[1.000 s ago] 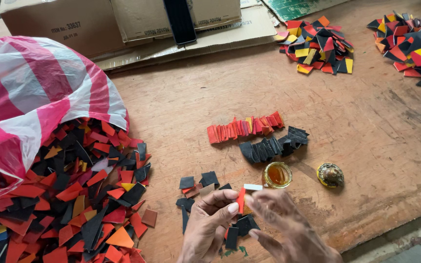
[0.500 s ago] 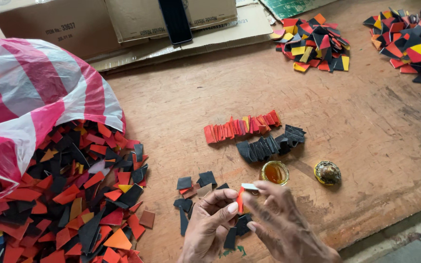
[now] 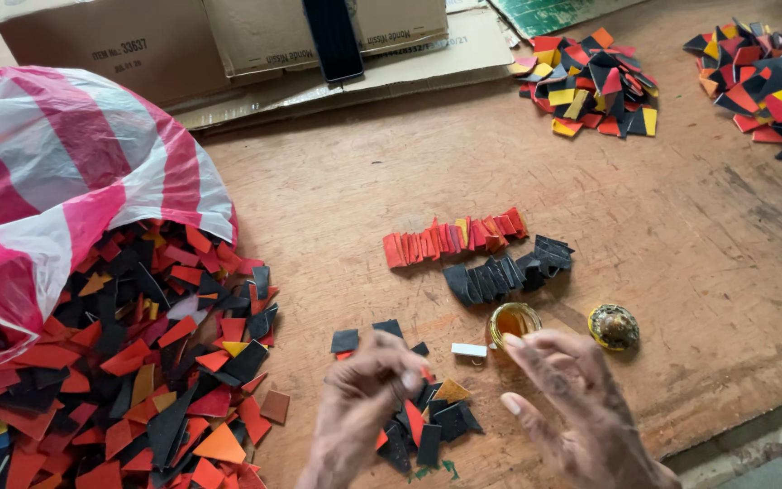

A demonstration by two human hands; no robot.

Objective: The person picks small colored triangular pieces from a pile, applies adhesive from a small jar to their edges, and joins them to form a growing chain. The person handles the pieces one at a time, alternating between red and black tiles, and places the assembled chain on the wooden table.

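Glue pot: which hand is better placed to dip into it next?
Right, probably. The right hand has its fingertips at the open glue pot, apart from any scrap. The left hand sits farther off, over the small scrap pile.

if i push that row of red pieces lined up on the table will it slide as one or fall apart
Probably falls apart: the red row is separate thin pieces leaning overlapped, nothing visibly joining them. They look light and flat, so they'd likely topple and scatter rather than roll. The rough wooden table may snag them.

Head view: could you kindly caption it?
Two hands, left and right, over small black and red pieces on a wooden table.
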